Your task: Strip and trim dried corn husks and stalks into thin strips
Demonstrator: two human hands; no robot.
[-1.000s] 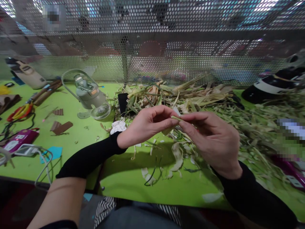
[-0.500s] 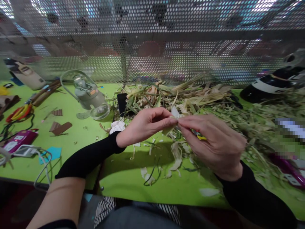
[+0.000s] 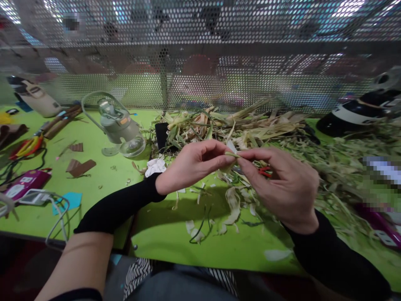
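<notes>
A thin, pale green strip of corn husk [image 3: 231,154] stretches between my fingertips above the green table. The thumb and fingers of my left hand [image 3: 196,165] pinch its left end. At its right end, my right hand [image 3: 282,184] holds it between thumb and forefinger. A whitish piece of husk [image 3: 232,145] stands up just behind the fingertips. Something with red handles [image 3: 265,171] shows behind my right hand, mostly hidden. Below lie a curled pale husk strip [image 3: 232,207] and small scraps.
Dry husks [image 3: 219,123] are heaped along the perforated metal screen [image 3: 200,83], beside a dark phone-like slab [image 3: 161,136]. A clear-based bottle [image 3: 120,125], crumpled tissue [image 3: 156,166], orange-handled tool [image 3: 29,146] and purple power strip [image 3: 28,184] lie left; shredded husk [image 3: 338,163] spreads right.
My right hand has shifted and turned slightly, and the strip now shows between my fingertips. The red handles behind it have come into view. My left hand stays nearly in place.
</notes>
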